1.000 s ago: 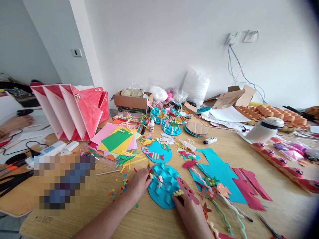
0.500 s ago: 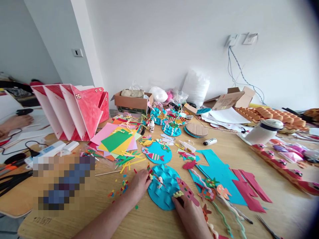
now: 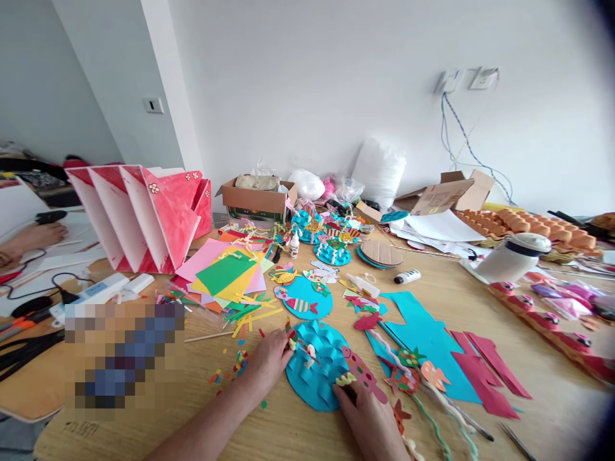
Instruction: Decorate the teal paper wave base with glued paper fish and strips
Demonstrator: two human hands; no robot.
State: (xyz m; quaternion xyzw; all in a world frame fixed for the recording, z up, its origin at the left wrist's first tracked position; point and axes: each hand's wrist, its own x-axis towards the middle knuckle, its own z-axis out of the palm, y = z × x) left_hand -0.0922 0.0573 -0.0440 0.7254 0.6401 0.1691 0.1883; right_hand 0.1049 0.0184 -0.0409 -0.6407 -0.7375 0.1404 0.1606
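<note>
A round blue paper disc (image 3: 314, 378) with raised wavy folds lies before me, small white and red bits near its middle. At its left rim my left hand (image 3: 270, 357) is closed, fingertips beside a small red-green piece (image 3: 289, 327) and a pale yellow bit; its fingers hide what they grip. My right hand (image 3: 369, 419) pinches a pale yellow wavy strip (image 3: 345, 380) at the lower right rim. A dark pink spotted paper fish (image 3: 361, 371) overlaps the right rim, next to that hand. Just behind lies another blue disc (image 3: 307, 314) bearing paper fish, including a striped one (image 3: 303, 305).
Blue sheets (image 3: 423, 339), red scraps (image 3: 485, 378) and fish with yarn tails (image 3: 406, 378) lie rightward. Glue bottles (image 3: 364, 285), coloured paper (image 3: 225, 272) and finished-looking discs (image 3: 331, 253) stand behind. A red-white cardboard rack (image 3: 144, 218) is left; another person's hand (image 3: 41, 237) shows far left.
Both hands keep nearly the same places on the disc. The whole view has shifted slightly down and right.
</note>
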